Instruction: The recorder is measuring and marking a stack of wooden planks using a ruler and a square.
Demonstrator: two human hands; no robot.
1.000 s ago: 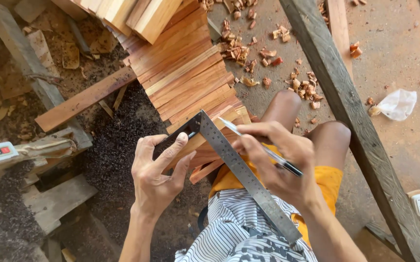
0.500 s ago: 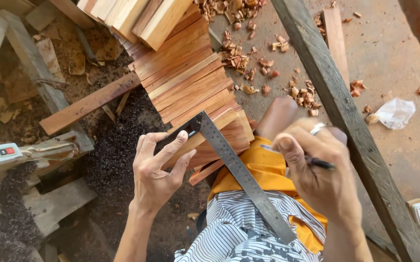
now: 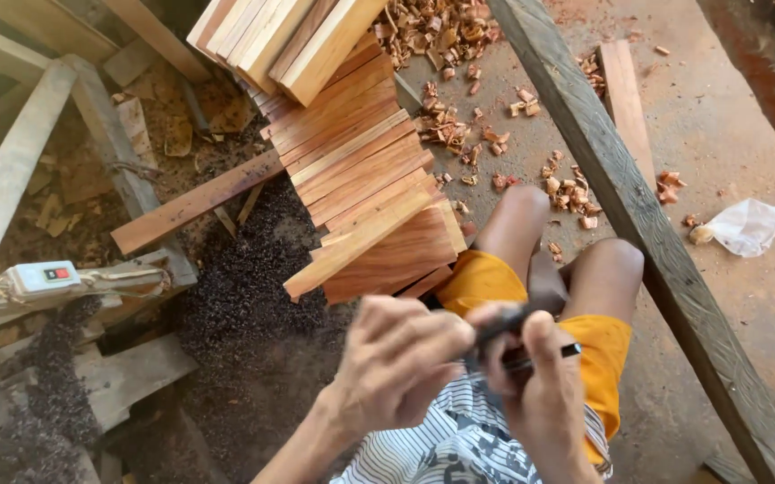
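Reddish wooden slats [image 3: 365,184] lie stacked in a fanned pile over a dusty concrete floor [image 3: 719,116] strewn with wood chips [image 3: 446,125] and dark sawdust [image 3: 244,278]. A grey beam [image 3: 638,224] runs diagonally along the right; pale timber frames [image 3: 11,170] and a switch box [image 3: 43,276] crowd the left. The left hand [image 3: 401,363] and right hand [image 3: 540,385] meet close together above the lap, below the pile. The right closes around a slim dark pencil [image 3: 540,354]; the left's grip cannot be told through blur.
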